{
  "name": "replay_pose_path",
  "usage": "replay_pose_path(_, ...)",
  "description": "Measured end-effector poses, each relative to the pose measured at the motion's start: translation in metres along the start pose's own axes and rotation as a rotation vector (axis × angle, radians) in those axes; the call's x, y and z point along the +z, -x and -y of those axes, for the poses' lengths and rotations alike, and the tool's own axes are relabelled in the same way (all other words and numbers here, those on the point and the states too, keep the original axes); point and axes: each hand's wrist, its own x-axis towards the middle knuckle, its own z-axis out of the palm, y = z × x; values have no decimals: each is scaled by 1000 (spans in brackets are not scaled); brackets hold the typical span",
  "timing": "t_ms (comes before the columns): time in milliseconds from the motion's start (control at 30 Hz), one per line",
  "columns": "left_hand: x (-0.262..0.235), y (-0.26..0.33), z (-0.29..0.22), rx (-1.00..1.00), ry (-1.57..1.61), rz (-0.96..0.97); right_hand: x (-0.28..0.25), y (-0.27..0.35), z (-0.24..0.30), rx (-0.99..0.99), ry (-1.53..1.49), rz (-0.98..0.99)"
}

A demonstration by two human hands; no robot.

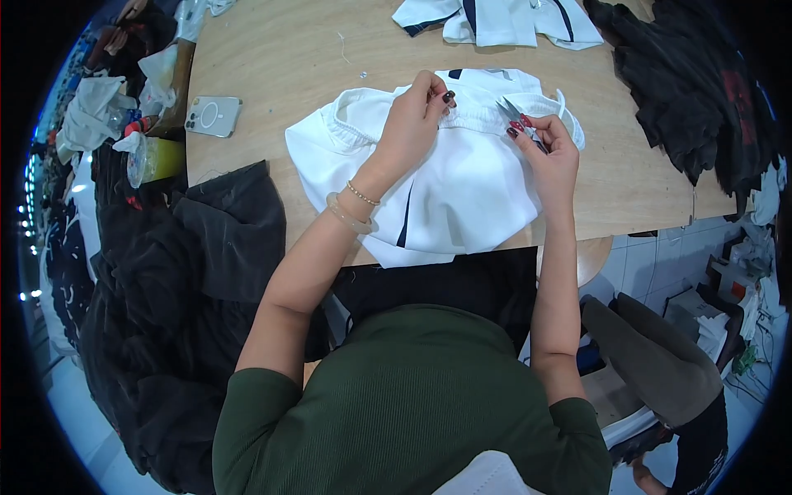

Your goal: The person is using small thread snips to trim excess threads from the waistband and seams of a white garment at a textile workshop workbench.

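On the smooth wooden surface (272, 58) I see a soft white garment (466, 181), its waistband (478, 115) puckered, spreading toward six o'clock from the left fingers (427, 83); these pinch closed, on what I can't tell. At its two o'clock, the right fingers (548, 125) curl around slim metal snips (518, 115) pointing toward eleven.

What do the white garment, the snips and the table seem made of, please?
Garment: soft, matte fabric, by its folds and gathers.
Snips: probably smooth metal, by their grey sheen.
Table: perhaps smooth wood or laminate, from its tan surface.
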Motion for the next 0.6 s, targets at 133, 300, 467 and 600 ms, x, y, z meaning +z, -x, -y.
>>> replay_pose_path(133, 1, 5, -13, 209, -269, 77, -2, 3, -1, 12, -24, -10)
replay_pose_path(300, 3, 5, -7, 252, -341, 60, 3, 9, 1, -72, 149, 16)
replay_pose_path(467, 5, 1, -5, 212, -313, 34, 6, 12, 10, -207, 417, 70)
replay_pose_path(600, 6, 1, -7, 222, -360, 45, 8, 8, 16, -226, 526, 118)
